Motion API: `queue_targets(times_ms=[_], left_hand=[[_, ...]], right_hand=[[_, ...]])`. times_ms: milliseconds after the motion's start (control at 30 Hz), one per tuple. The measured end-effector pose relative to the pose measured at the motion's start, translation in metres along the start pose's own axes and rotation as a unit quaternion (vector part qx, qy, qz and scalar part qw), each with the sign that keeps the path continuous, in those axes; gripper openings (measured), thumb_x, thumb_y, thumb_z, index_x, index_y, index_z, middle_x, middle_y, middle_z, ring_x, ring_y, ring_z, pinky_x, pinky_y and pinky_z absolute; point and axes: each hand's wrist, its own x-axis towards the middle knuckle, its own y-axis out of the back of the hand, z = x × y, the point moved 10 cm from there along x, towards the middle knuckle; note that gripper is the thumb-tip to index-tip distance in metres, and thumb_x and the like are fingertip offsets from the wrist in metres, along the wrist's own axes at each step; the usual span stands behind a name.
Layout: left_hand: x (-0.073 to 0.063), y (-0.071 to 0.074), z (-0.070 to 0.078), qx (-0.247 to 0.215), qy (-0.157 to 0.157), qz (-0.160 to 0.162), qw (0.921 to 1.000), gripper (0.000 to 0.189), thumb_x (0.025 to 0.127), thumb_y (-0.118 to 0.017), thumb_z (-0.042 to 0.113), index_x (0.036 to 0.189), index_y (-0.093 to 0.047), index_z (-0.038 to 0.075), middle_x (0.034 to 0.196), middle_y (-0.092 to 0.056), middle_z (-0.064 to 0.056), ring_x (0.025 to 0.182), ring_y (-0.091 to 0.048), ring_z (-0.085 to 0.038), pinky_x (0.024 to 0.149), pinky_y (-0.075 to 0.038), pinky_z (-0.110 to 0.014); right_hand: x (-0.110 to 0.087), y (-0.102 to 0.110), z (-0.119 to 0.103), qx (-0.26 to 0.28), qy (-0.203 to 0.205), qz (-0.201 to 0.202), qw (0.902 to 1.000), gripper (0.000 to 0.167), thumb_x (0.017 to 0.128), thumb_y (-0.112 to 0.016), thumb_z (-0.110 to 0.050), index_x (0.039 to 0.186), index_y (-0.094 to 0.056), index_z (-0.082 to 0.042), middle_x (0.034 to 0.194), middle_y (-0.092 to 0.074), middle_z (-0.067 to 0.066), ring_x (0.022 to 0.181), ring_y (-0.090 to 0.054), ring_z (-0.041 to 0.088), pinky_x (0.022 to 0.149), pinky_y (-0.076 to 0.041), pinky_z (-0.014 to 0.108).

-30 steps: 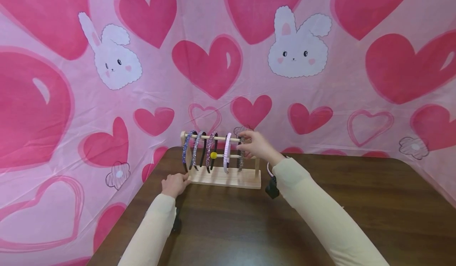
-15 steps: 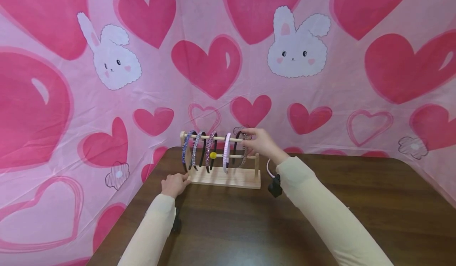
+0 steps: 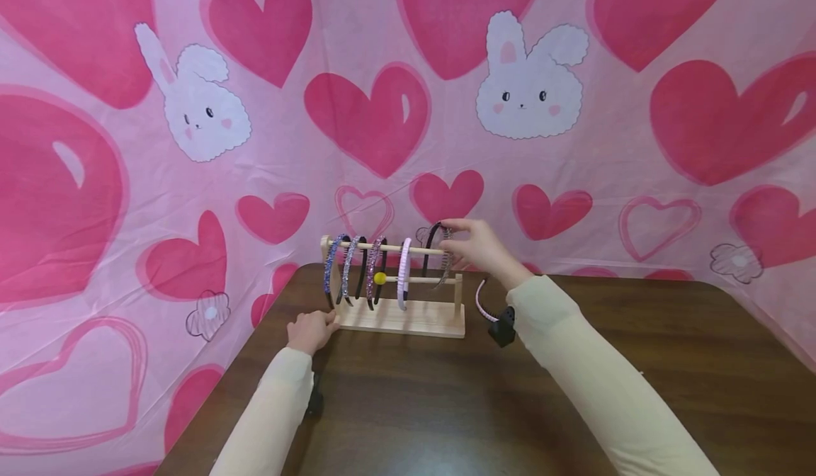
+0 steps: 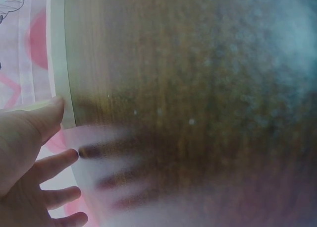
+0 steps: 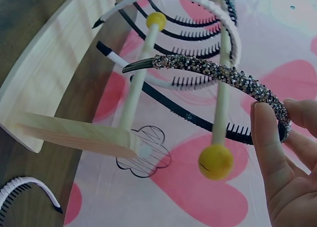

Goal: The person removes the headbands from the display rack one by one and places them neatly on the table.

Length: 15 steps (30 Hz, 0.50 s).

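Note:
My right hand (image 3: 474,246) pinches a dark glittery headband (image 5: 208,71) by its top, near the right end of a wooden headband stand (image 3: 401,319). In the right wrist view the headband still loops around the upper rod (image 5: 222,108), near the yellow ball (image 5: 215,161) at that rod's end. My left hand (image 3: 310,331) touches the left end of the stand's base; in the left wrist view its thumb (image 4: 49,113) lies on the base's edge and the fingers are spread straight. Farther left hang a lilac headband (image 3: 404,278) and several glittery ones, including a blue headband (image 3: 331,267).
A pink-and-white headband (image 3: 484,304) lies on the brown table (image 3: 408,398) right of the stand, partly behind the black wrist camera (image 3: 502,326). A lower rod ends in a yellow ball (image 3: 380,278). A pink heart-patterned cloth (image 3: 370,30) hangs behind the table.
My right hand has moved right and slightly up, drawing the dark glittery headband along the upper rod toward its right end. My left hand has stayed at the base.

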Motion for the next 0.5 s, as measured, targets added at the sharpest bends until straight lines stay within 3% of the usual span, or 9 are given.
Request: queue_targets(times_ms=[200, 367, 500], left_hand=[[-0.001, 0.0, 0.0, -0.001, -0.001, 0.0, 1.0, 0.043, 0.091, -0.057, 0.029, 0.129, -0.054, 0.009, 0.122, -0.053, -0.025, 0.105, -0.045, -0.045, 0.084, -0.032, -0.058], [-0.001, 0.0, 0.0, -0.002, -0.002, -0.003, 1.0, 0.043, 0.091, -0.057, 0.029, 0.13, -0.053, 0.009, 0.122, -0.053, -0.025, 0.106, -0.045, -0.045, 0.085, -0.031, -0.058], [0.0, 0.0, 0.0, 0.001, -0.004, -0.002, 1.0, 0.043, 0.091, -0.057, 0.029, 0.129, -0.054, 0.009, 0.122, -0.054, -0.025, 0.105, -0.046, -0.045, 0.084, -0.032, -0.058]], right_hand=[[-0.006, 0.012, -0.005, 0.022, -0.004, 0.001, 0.9998, 0.051, 0.086, -0.061, -0.002, 0.134, -0.045, 0.0, 0.126, -0.048, 0.025, 0.061, -0.063, 0.031, 0.057, -0.053, 0.037], [-0.009, 0.023, -0.01, 0.024, 0.006, 0.008, 0.9997, 0.05, 0.087, -0.061, -0.004, 0.134, -0.045, 0.001, 0.129, -0.047, 0.023, 0.058, -0.062, 0.024, 0.061, -0.053, 0.04], [-0.009, 0.033, -0.007, 0.01, 0.0, 0.019, 0.9998, 0.051, 0.086, -0.063, -0.009, 0.134, -0.047, -0.003, 0.118, -0.054, 0.024, 0.061, -0.064, 0.026, 0.063, -0.053, 0.039]])
